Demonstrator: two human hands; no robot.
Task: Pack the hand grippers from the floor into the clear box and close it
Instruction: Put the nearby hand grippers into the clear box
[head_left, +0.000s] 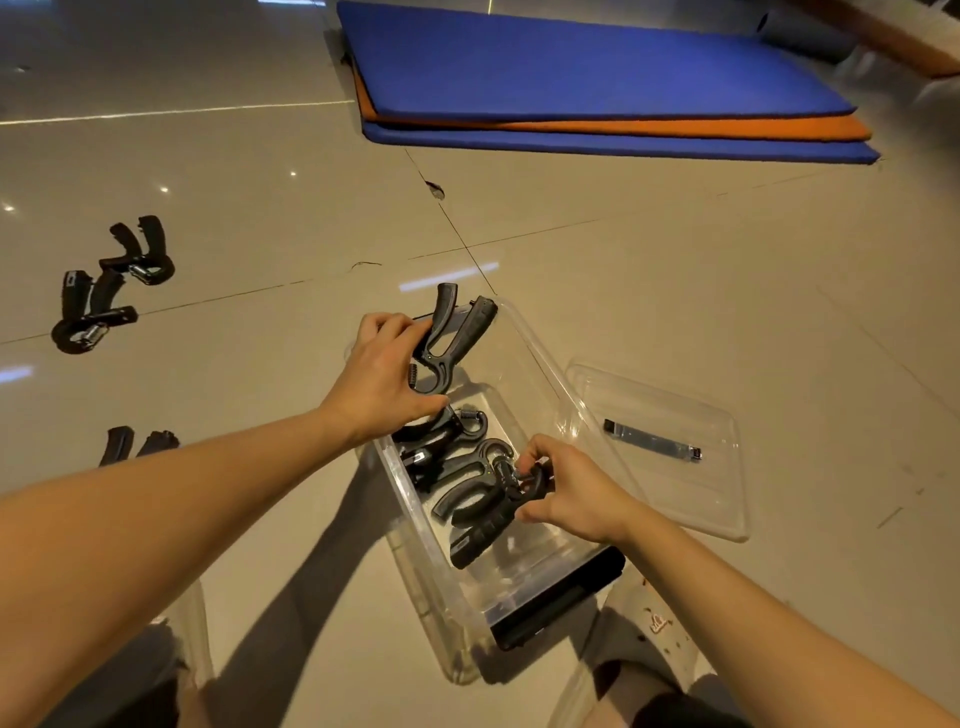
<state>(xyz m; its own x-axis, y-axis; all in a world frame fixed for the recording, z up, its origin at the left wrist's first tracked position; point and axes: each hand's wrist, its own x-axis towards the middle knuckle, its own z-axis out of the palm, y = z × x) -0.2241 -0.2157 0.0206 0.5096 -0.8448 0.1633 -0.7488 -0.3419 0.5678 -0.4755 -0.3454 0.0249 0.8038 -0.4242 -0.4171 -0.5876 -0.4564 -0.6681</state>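
Clear plastic, the box (415, 525) sits on the floor (675, 270) just below frame centre. Its lid (649, 395) is off and lies just beside it at its 3 o'clock, with a dark latch strip (652, 441) resting on it.

The left grip (387, 371) is closed round the spring end of a black hand gripper (452, 332), holding it above the box's far end at 12 o'clock with the handles pointing toward 1 o'clock. The right grip (576, 491) pinches the head of a second gripper (483, 525) lying inside the box toward 5 o'clock. More grippers lie packed between the two.

Packing looks partway done. The held one would probably sit best in the bare far end, handles along the long wall and nested against its neighbours, low enough under the rim for the lid to seat. The right grip can steady the pile meanwhile.

Loose grippers (111, 286) wait on the floor at 9 o'clock, well apart from the box. Another pair (137, 444) shows at 8 o'clock, partly hidden behind the left forearm.
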